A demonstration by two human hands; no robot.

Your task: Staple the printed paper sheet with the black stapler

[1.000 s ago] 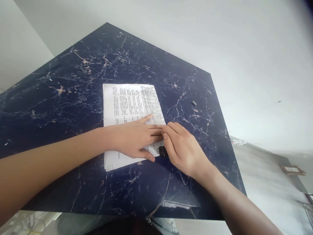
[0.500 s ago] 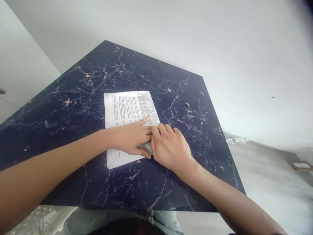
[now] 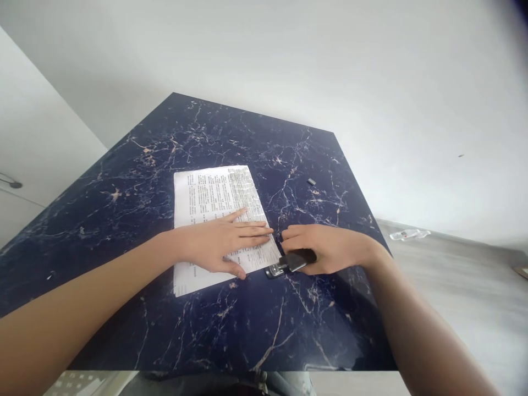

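A stack of printed paper sheets (image 3: pixel 206 193) lies on a dark blue marbled table (image 3: pixel 165 137). My left hand (image 3: pixel 223 245) rests flat on the lower right part of the sheets, fingers stretched out and pointing right. My right hand (image 3: pixel 325 248) is just right of the paper's edge and is closed on a black stapler (image 3: pixel 291 262), whose metal front end sits at the paper's lower right corner.
A small dark object (image 3: pixel 311 181) lies on the table to the far right of the paper. Beyond the table's right edge a clear plastic wrapper (image 3: pixel 408 234) lies on the grey floor. White walls stand behind the table.
My right hand has drawn back to the right from the paper's edge, so the black stapler shows again. My left hand stays pressed on the sheets. The camera view shifted slightly.
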